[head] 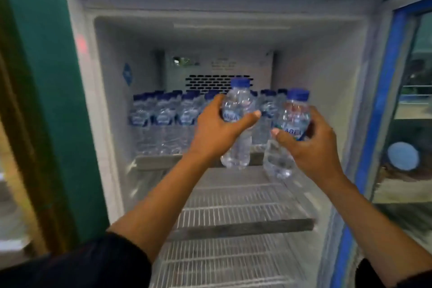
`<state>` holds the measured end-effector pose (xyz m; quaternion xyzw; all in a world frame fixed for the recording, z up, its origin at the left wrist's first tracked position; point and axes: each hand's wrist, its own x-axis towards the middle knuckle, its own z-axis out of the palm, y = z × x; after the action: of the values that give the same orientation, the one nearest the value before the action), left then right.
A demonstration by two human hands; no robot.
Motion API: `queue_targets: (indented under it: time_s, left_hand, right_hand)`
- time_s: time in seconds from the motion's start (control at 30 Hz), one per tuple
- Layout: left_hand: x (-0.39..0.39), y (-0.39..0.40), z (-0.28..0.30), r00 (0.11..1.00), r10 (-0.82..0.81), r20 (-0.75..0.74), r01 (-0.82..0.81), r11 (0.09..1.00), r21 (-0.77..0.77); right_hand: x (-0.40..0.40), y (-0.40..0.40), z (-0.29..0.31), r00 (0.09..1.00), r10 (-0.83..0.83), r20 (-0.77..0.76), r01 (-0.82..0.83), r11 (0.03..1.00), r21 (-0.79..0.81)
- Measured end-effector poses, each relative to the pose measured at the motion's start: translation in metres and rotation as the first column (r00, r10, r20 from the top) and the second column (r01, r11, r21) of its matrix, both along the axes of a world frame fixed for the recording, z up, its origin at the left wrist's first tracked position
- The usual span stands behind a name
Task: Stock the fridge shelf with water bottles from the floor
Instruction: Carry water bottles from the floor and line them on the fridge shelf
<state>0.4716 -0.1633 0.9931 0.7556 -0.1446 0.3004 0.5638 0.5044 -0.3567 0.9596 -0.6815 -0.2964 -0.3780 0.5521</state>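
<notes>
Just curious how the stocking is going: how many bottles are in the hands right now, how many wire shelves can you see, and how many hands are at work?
Bottles in hand: 2, one in the left hand and one in the right hand
Wire shelves in view: 3
Hands: 2
Total: 7

Green wall (pixel 44 100) at left; round blue obj. (pixel 403 156) behind glass door (pixel 418 112).

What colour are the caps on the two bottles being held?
Blue, on both the left bottle's cap and the right bottle's cap, seen in the head view.
</notes>
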Motion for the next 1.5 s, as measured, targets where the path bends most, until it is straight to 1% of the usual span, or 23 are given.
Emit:
queue_targets:
  time_s: [0.07,0.1,0.2,0.27,0.33,0.47,0.57,0.67,0.8,0.87,0.9,0.97,1.03,1.07,1.13,1.2,1.27,1.33,1.43,1.5]
  left_hand:
    - [0.032,-0.013,0.014,0.998,-0.056,0.016,0.056,0.998,0.012]
    - [0.046,-0.021,0.015,0.998,-0.067,0.001,0.067,0.997,0.025]
    - [0.087,-0.040,0.006,0.999,-0.049,-0.020,0.050,0.998,0.047]
    - [0.108,-0.051,-0.002,0.998,-0.043,-0.038,0.044,0.999,0.022]
    - [0.123,-0.060,-0.011,0.996,-0.036,-0.084,0.036,0.999,0.000]
    - [0.140,-0.067,-0.025,0.990,-0.022,-0.138,0.029,0.999,0.043]
    - [0.147,-0.066,-0.025,0.983,-0.017,-0.182,0.025,0.999,0.043]
    - [0.157,-0.066,-0.018,0.965,-0.001,-0.261,0.041,0.988,0.146]
    - [0.165,-0.061,0.009,0.934,-0.014,-0.357,0.129,0.945,0.301]
    - [0.167,-0.057,0.026,0.923,-0.023,-0.385,0.196,0.888,0.416]
    - [0.167,-0.055,0.037,0.912,-0.026,-0.408,0.239,0.843,0.482]
    - [0.167,-0.051,0.059,0.895,-0.009,-0.446,0.317,0.716,0.622]
    - [0.166,-0.049,0.074,0.902,0.029,-0.431,0.341,0.567,0.750]
    - [0.169,-0.048,0.078,0.909,0.038,-0.416,0.340,0.508,0.791]
    - [0.173,-0.046,0.079,0.921,0.019,-0.389,0.341,0.443,0.829]
    - [0.176,-0.045,0.078,0.934,-0.037,-0.355,0.339,0.400,0.852]
    - [0.177,-0.045,0.080,0.949,-0.059,-0.309,0.309,0.354,0.882]
    - [0.179,-0.046,0.085,0.970,-0.014,-0.244,0.238,0.286,0.928]
    - [0.181,-0.047,0.089,0.981,0.106,-0.160,0.140,0.173,0.975]
    - [0.182,-0.047,0.089,0.979,0.164,-0.120,0.099,0.127,0.987]
  right_hand:
    - [0.022,-0.007,0.017,0.998,-0.067,0.017,0.067,0.998,0.014]
    - [0.034,-0.011,0.021,0.994,-0.103,0.018,0.103,0.994,0.021]
    - [0.064,-0.021,0.025,0.984,-0.179,0.006,0.178,0.982,0.057]
    - [0.081,-0.027,0.024,0.979,-0.205,-0.015,0.205,0.978,0.034]
    - [0.095,-0.032,0.020,0.976,-0.209,-0.055,0.208,0.978,-0.012]
    - [0.119,-0.039,0.005,0.971,-0.188,-0.150,0.176,0.980,-0.091]
    - [0.133,-0.041,-0.009,0.965,-0.177,-0.195,0.161,0.982,-0.095]
    - [0.143,-0.044,-0.010,0.965,-0.145,-0.220,0.131,0.988,-0.080]
    - [0.156,-0.045,-0.013,0.956,-0.099,-0.276,0.067,0.990,-0.121]
    - [0.161,-0.042,-0.023,0.958,-0.072,-0.276,0.053,0.996,-0.077]
    - [0.162,-0.040,-0.027,0.961,-0.071,-0.267,0.060,0.997,-0.052]
    - [0.164,-0.039,-0.032,0.965,-0.084,-0.248,0.079,0.996,-0.029]
    - [0.165,-0.039,-0.033,0.967,-0.088,-0.241,0.085,0.996,-0.025]
    - [0.165,-0.040,-0.033,0.966,-0.088,-0.244,0.085,0.996,-0.020]
    - [0.167,-0.041,-0.035,0.966,-0.079,-0.248,0.078,0.997,-0.016]
    - [0.168,-0.040,-0.036,0.967,-0.062,-0.247,0.060,0.998,-0.017]
    - [0.167,-0.041,-0.035,0.967,-0.055,-0.248,0.054,0.998,-0.010]
    - [0.168,-0.042,-0.036,0.967,-0.045,-0.249,0.045,0.999,-0.005]
    - [0.169,-0.043,-0.037,0.967,-0.058,-0.249,0.056,0.998,-0.017]
    - [0.170,-0.043,-0.038,0.966,-0.066,-0.248,0.064,0.998,-0.018]
